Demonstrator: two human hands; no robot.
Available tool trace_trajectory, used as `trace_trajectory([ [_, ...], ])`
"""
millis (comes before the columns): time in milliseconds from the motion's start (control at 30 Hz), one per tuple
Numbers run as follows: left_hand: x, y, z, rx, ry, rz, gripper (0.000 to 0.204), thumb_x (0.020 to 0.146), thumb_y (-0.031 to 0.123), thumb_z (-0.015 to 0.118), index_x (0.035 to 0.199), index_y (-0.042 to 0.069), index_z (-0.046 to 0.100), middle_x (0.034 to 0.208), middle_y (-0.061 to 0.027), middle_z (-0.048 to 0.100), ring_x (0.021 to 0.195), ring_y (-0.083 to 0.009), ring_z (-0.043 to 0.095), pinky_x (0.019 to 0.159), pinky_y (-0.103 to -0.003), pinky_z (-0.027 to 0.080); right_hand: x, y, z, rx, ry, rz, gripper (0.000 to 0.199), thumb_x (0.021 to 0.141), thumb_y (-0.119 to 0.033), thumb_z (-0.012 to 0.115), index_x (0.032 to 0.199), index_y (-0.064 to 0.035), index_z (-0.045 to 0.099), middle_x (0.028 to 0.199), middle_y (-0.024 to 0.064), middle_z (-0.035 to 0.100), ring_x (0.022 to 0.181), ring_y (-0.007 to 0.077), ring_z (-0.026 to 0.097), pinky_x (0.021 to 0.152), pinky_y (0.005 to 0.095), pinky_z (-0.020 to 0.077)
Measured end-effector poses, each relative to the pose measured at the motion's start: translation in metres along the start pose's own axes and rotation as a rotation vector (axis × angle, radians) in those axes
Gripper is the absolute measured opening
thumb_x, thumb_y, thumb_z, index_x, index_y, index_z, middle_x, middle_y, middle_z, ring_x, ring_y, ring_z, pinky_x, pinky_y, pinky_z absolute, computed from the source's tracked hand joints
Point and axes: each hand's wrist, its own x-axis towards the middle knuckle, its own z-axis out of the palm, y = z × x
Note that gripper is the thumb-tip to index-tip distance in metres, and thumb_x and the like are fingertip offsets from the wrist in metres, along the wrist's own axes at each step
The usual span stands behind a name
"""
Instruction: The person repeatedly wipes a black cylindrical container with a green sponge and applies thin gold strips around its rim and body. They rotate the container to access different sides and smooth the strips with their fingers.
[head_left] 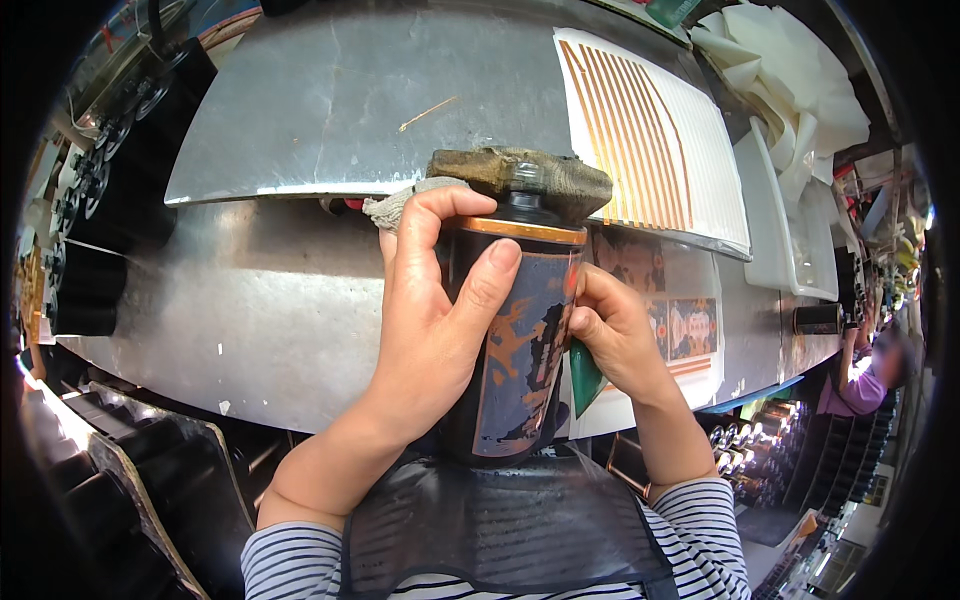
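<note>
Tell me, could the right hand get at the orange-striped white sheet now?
Probably yes: the striped sheet lies on the table beyond the right hand, and nothing tall seems to stand between them. That hand appears to hold a green flat tool, though, so its grip may need freeing first.

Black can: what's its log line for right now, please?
left hand: holding black can | right hand: at can's side, holding green piece | striped sheet: beyond, rightward

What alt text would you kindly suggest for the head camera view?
A person's left hand grips a gold-banded black cylinder patterned in blue-grey and copper, while the right hand holds a green wedge-shaped piece at its side. Beyond them, a gold-striped white sheet lies on a grey metal surface.
</note>
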Motion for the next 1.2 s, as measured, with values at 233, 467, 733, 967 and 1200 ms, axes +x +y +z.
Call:
trace_trajectory([
  [233, -0.002, 0.000, -0.002, 0.118, -0.034, 0.070, 0.049, 0.090, 0.029, 0.066, 0.124, 0.004, 0.042, 0.116, -0.0117, 0.042, 0.114, -0.0200, 0.037, 0.101, -0.034, 0.031, -0.006, -0.011, 0.002, -0.064, 0.032, 0.045, 0.030, 0.091, -0.027, 0.067, 0.081, -0.0033, 0.051, 0.073, -0.0042, 0.048, 0.068, 0.0042, 0.042, 0.059, 0.0198, 0.0367],
  [467, 0.005, 0.002, 0.001, -0.212, 0.021, -0.115, 0.039, 0.092, 0.028, 0.062, 0.117, 0.004, 0.046, 0.110, -0.0104, 0.046, 0.110, -0.0192, 0.038, 0.099, -0.034, 0.033, -0.006, -0.011, 0.004, -0.096, 0.055, -0.020, 0.028, 0.092, -0.023, 0.065, 0.080, -0.0028, 0.051, 0.072, -0.0043, 0.048, 0.068, 0.0041, 0.041, 0.059, 0.0206, 0.0361],
  [733, 0.004, 0.010, 0.011, 0.353, 0.043, 0.143, 0.047, 0.089, 0.027, 0.067, 0.116, 0.001, 0.038, 0.113, -0.0152, 0.039, 0.107, -0.0235, 0.035, 0.097, -0.035, 0.034, -0.008, -0.015, 0.006, -0.202, 0.079, -0.051, 0.026, 0.093, -0.022, 0.063, 0.080, -0.0023, 0.052, 0.071, -0.0031, 0.048, 0.067, 0.0045, 0.041, 0.058, 0.0213, 0.0365],
  [967, -0.001, 0.015, 0.008, 0.360, -0.011, 0.151, 0.051, 0.085, 0.027, 0.070, 0.117, 0.000, 0.040, 0.110, -0.0149, 0.040, 0.107, -0.0255, 0.040, 0.097, -0.035, 0.035, -0.014, -0.017, 0.011, -0.157, 0.098, -0.021, 0.027, 0.094, -0.021, 0.063, 0.080, -0.0023, 0.051, 0.067, -0.0037, 0.045, 0.064, 0.0048, 0.039, 0.056, 0.0224, 0.0353],
  [1200, 0.012, 0.013, 0.006, 0.421, 0.037, 0.198, 0.038, 0.088, 0.027, 0.066, 0.108, 0.002, 0.045, 0.106, -0.0149, 0.044, 0.101, -0.0247, 0.043, 0.094, -0.035, 0.037, -0.010, -0.012, 0.009, -0.266, 0.123, -0.138, 0.028, 0.093, -0.023, 0.064, 0.079, -0.0026, 0.051, 0.066, -0.0012, 0.043, 0.063, 0.0063, 0.038, 0.055, 0.0238, 0.0355],
])
